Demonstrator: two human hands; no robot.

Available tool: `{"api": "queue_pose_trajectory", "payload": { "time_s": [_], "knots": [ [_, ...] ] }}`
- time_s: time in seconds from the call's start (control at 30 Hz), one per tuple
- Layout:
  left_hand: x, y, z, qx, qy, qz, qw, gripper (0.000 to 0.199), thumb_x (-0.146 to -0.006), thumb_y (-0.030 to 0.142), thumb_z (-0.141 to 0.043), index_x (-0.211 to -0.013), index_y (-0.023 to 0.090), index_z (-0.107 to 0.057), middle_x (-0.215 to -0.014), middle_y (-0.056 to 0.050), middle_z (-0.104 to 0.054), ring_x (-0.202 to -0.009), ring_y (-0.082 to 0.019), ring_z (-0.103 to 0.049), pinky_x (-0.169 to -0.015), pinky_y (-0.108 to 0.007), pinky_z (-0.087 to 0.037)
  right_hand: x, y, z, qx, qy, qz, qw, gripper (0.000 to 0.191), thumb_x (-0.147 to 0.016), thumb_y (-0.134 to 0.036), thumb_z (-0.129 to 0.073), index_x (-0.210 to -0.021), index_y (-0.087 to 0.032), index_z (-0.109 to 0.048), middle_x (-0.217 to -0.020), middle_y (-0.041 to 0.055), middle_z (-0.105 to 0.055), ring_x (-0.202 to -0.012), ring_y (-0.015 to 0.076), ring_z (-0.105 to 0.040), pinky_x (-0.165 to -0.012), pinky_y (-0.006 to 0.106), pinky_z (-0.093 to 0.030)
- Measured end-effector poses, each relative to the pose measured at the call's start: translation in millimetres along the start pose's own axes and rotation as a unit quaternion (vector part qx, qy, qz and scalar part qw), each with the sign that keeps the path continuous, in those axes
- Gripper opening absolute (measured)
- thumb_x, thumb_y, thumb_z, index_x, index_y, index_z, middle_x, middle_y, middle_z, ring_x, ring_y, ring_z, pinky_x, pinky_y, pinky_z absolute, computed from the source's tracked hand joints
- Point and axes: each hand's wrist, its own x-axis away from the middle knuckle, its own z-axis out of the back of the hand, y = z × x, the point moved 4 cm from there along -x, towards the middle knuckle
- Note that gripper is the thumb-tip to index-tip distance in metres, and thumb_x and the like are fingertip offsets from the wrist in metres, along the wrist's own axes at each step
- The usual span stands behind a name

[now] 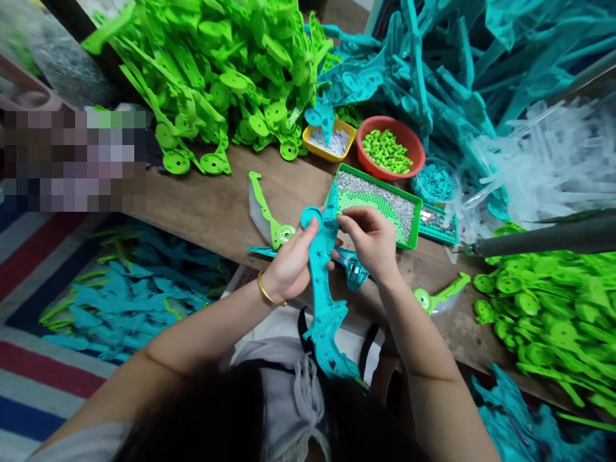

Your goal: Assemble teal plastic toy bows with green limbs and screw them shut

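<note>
My left hand (294, 260) is wrapped round a long teal plastic toy part (321, 266), with the thumb by its round disc. The part stands lengthwise before me, its lower end reaching my lap. My right hand (373, 240) pinches a tiny bright green plastic piece (339, 213) against the part's upper edge; the fingers partly hide it. Behind the hands lies another teal piece (356, 273), mostly covered. A green part with a clear blade (262, 215) rests to the left on the wooden table (202, 205), and a similar green-and-clear part (440, 296) to the right.
A green tray (409, 242) of small metal bits, a red bowl (418, 144) of green pieces and a yellow bowl (308, 146) stand beyond. Heaps of green parts (226, 70), teal parts (447, 70) and clear strips (543, 154) surround them. A grey rod (543, 237) juts in from the right.
</note>
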Motion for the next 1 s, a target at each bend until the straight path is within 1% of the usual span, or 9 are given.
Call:
{"api": "queue_pose_trajectory", "payload": {
  "time_s": [0.3,0.43,0.63,0.67,0.73,0.8,0.87,0.93,1.0],
  "knots": [
    [14.1,-22.7,-8.8,-0.017,0.020,-0.026,0.999,0.028,-0.100,0.032,-0.041,-0.125,0.023,-0.052,-0.090,-0.003,-0.067,-0.057,-0.011,-0.063,-0.045,-0.022,-0.054,30.8,3.7,6.8,0.024,0.006,0.028,0.999,0.008,-0.082,-0.029,-0.068,-0.082,-0.021,-0.068,-0.076,-0.0022,-0.068,-0.065,0.0103,-0.060,-0.060,0.025,-0.049],
    [18.5,-30.2,-18.4,-0.040,0.020,-0.028,0.999,0.028,-0.099,0.030,-0.045,-0.125,0.025,-0.054,-0.094,-0.003,-0.069,-0.058,-0.011,-0.064,-0.047,-0.022,-0.055,39.6,8.1,9.8,0.038,0.044,0.021,0.998,0.009,-0.084,-0.030,-0.067,-0.081,-0.021,-0.067,-0.077,-0.0012,-0.068,-0.069,0.0114,-0.061,-0.066,0.027,-0.050],
    [11.1,-14.7,-18.6,-0.044,0.009,0.017,0.999,0.032,-0.102,0.033,-0.035,-0.111,0.017,-0.062,-0.092,-0.007,-0.072,-0.072,-0.017,-0.070,-0.064,-0.031,-0.061,67.3,6.8,41.0,-0.015,0.081,-0.014,0.997,0.029,-0.082,-0.037,-0.070,-0.107,-0.023,-0.064,-0.102,0.0028,-0.069,-0.085,0.0148,-0.064,-0.076,0.030,-0.053],
    [8.6,-7.0,-15.3,-0.042,0.018,0.013,0.999,0.035,-0.102,0.034,-0.034,-0.104,0.015,-0.063,-0.088,-0.008,-0.072,-0.071,-0.017,-0.070,-0.062,-0.030,-0.060,76.6,9.5,46.0,-0.011,0.056,-0.039,0.998,0.028,-0.084,-0.039,-0.067,-0.106,-0.023,-0.064,-0.102,0.0033,-0.069,-0.087,0.0156,-0.064,-0.080,0.031,-0.052],
    [4.4,11.8,-8.8,-0.027,0.035,-0.012,0.999,0.044,-0.102,0.038,-0.029,-0.091,0.014,-0.064,-0.080,-0.007,-0.071,-0.065,-0.016,-0.068,-0.054,-0.026,-0.056,99.3,19.6,47.2,-0.005,-0.077,-0.112,0.991,0.026,-0.088,-0.044,-0.061,-0.100,-0.022,-0.067,-0.098,0.0038,-0.071,-0.090,0.0176,-0.064,-0.085,0.033,-0.051],
    [2.9,33.1,-4.7,-0.001,0.049,-0.066,0.997,0.053,-0.102,0.043,-0.022,-0.083,0.015,-0.063,-0.070,-0.006,-0.068,-0.056,-0.015,-0.065,-0.044,-0.022,-0.049,127.4,31.0,39.3,-0.039,-0.259,-0.188,0.947,0.034,-0.091,-0.049,-0.055,-0.103,-0.021,-0.069,-0.102,0.0044,-0.071,-0.097,0.0194,-0.065,-0.092,0.035,-0.049],
    [4.7,53.0,-5.0,0.015,0.051,-0.134,0.990,0.060,-0.102,0.046,-0.014,-0.080,0.017,-0.062,-0.061,-0.004,-0.065,-0.048,-0.014,-0.060,-0.035,-0.021,-0.040,152.9,37.3,29.2,-0.133,-0.391,-0.240,0.879,0.045,-0.091,-0.055,-0.053,-0.118,-0.020,-0.065,-0.112,0.0059,-0.070,-0.105,0.0201,-0.064,-0.097,0.037,-0.047],
    [7.7,67.4,-8.8,0.013,0.034,-0.183,0.982,0.065,-0.101,0.047,-0.007,-0.081,0.018,-0.062,-0.057,-0.002,-0.063,-0.042,-0.013,-0.054,-0.032,-0.020,-0.032,167.2,39.2,22.2,-0.242,-0.436,-0.282,0.819,0.057,-0.089,-0.059,-0.054,-0.131,-0.020,-0.057,-0.119,0.0085,-0.067,-0.105,0.0195,-0.065,-0.096,0.037,-0.048],
    [8.7,76.4,-11.3,0.005,0.008,-0.220,0.975,0.068,-0.100,0.048,-0.003,-0.083,0.019,-0.061,-0.057,0.000,-0.061,-0.041,-0.011,-0.052,-0.031,-0.020,-0.029,169.8,37.5,22.2,-0.303,-0.434,-0.312,0.789,0.064,-0.087,-0.059,-0.056,-0.137,-0.019,-0.052,-0.119,0.0105,-0.066,-0.096,0.0183,-0.067,-0.090,0.036,-0.051]
  ]
}}
